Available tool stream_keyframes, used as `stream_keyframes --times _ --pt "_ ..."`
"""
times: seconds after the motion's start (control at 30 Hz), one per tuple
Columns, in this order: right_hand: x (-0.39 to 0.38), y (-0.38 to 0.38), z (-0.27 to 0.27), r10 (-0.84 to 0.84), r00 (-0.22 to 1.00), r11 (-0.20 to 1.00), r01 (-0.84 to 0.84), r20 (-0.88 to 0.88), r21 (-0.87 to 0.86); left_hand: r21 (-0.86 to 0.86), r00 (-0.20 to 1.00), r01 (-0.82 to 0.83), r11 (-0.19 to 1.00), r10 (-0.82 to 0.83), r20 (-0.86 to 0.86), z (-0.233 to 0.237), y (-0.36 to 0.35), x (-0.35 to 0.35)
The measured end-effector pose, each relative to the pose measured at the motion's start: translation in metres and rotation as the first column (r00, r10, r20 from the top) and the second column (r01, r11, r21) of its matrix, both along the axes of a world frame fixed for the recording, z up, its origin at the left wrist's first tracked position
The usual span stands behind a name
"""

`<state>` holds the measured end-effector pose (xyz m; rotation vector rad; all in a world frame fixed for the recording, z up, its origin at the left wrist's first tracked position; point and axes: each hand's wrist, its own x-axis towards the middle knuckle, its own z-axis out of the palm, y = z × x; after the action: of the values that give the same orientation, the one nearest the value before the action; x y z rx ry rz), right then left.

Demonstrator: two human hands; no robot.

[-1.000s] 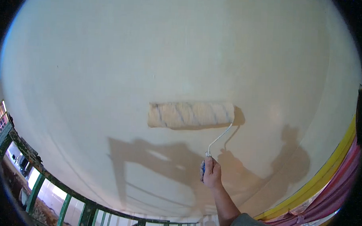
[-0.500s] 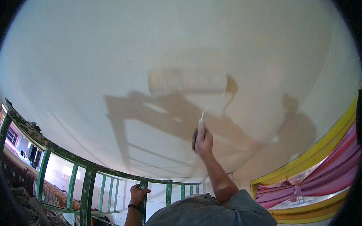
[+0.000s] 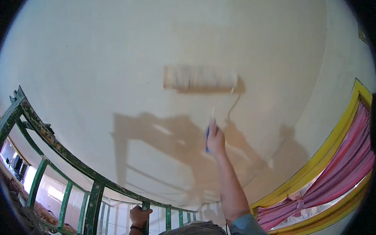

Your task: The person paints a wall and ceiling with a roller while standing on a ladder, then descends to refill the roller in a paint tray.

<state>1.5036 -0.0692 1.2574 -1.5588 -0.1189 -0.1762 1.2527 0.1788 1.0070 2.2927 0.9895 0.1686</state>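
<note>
The right hand (image 3: 216, 139) closes round the blue handle (image 3: 207, 139) of a wide, cream cylindrical paint roller (image 3: 201, 79) (its sleeve blurred), seemingly upright so the sleeve lies flat against the smooth, pale surface (image 3: 115, 53). The left hand (image 3: 140, 215) grips a green, paint-chipped upright (image 3: 145, 230), probably for balance.

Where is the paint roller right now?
In the head view, the paint roller is above centre on the pale surface, beyond the right hand holding it and left of the pink curtain.

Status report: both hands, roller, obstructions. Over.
Right hand raised, gripping blue handle. Left hand on green frame. Roller at pale surface, blurred. No obstruction seen at roller, only shadows nearby.
</note>
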Motion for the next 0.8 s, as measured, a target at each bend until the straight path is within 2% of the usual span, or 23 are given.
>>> stream_keyframes --times 0.07,0.1,0.13,0.17,0.2,0.23,0.27,0.3,0.33,0.4,0.43,0.5,0.53,0.6,0.63,0.67,0.73,0.77,0.8 --pt "-0.004 0.002 -0.048 -0.037 0.999 0.997 0.036 -0.019 -0.066 0.017 0.999 0.011 1.0 -0.01 -0.05 -0.019 0.012 -0.002" --pt "-0.006 0.004 -0.043 -0.043 0.999 0.997 0.042 -0.011 -0.067 -0.379 0.991 -0.012 0.925 -0.039 -0.128 -0.041 0.022 0.002" --pt "-0.008 0.005 -0.033 -0.043 0.999 0.998 0.042 -0.027 -0.038 -0.708 0.975 -0.066 0.703 -0.105 -0.195 -0.053 0.029 0.005" --pt "-0.009 0.006 -0.02 -0.045 0.998 0.999 0.044 -0.039 -0.008 -0.714 0.966 -0.168 0.68 -0.031 -0.257 -0.051 0.027 0.01" --pt "-0.005 0.004 -0.001 -0.028 0.999 0.999 0.03 0.046 -0.044 -0.715 0.97 -0.153 0.683 -0.037 -0.242 -0.083 0.036 0.013" --pt "0.005 0.002 0.022 -0.005 0.991 0.997 0.016 0.133 -0.079 -0.461 0.975 0.142 0.876 -0.204 -0.088 -0.141 0.053 0.015" --pt "0.023 0.0 0.048 -0.067 0.981 0.987 0.091 0.18 -0.129 -0.113 0.917 0.396 0.911 -0.398 0.003 -0.17 0.066 0.024" --pt "0.04 0.0 0.074 -0.126 0.967 0.97 0.168 0.223 -0.177 -0.169 0.98 0.184 0.968 -0.194 -0.042 -0.158 0.051 0.028" --pt "0.035 0.002 0.112 -0.086 0.969 0.982 0.121 0.23 -0.146 -0.081 0.955 0.27 0.959 -0.278 -0.1 -0.103 0.035 0.027" --pt "0.024 0.003 0.187 -0.029 0.961 0.992 0.061 0.277 -0.109 -0.15 0.999 0.027 0.988 -0.033 -0.033 -0.069 0.021 0.021" --pt "0.025 0.005 0.216 -0.01 0.951 0.994 0.045 0.309 -0.104 -0.149 0.999 0.028 0.988 -0.031 -0.022 -0.076 0.026 0.026" --pt "0.02 0.014 0.261 -0.033 0.945 0.996 0.056 0.327 -0.063 -0.276 0.995 -0.089 0.957 0.095 0.011 -0.101 0.03 0.029" --pt "0.02 0.019 0.274 -0.029 0.946 0.996 0.056 0.324 -0.073 -0.285 0.995 -0.09 0.954 0.095 0.006 -0.096 0.029 0.029" --pt "0.021 0.024 0.281 0.007 0.951 1.0 -0.009 0.308 0.007 -0.181 0.999 -0.029 0.983 0.023 -0.036 -0.058 0.022 0.024" --pt "0.025 0.024 0.269 0.007 0.948 1.0 -0.011 0.319 0.01 -0.196 0.997 -0.002 0.981 -0.015 -0.081 -0.04 0.018 0.018" --pt "0.03 0.023 0.251 -0.024 0.948 0.997 0.045 0.317 -0.058 -0.207 0.997 0.001 0.978 -0.018 -0.078 -0.057 0.021 0.02" --pt "0.037 0.019 0.196 -0.109 0.95 0.975 0.159 0.292 -0.152 -0.049 0.933 0.343 0.938 -0.347 -0.097 -0.135 0.044 0.027" --pt "0.036 0.02 0.167 -0.16 0.948 0.96 0.214 0.273 -0.18 0.059 0.895 0.445 0.894 -0.446 0.001 -0.195 0.056 0.032" --pt "0.031 0.02 0.137 -0.128 0.962 0.971 0.171 0.243 -0.166 0.058 0.9 0.434 0.899 -0.435 0.016 -0.196 0.055 0.037"
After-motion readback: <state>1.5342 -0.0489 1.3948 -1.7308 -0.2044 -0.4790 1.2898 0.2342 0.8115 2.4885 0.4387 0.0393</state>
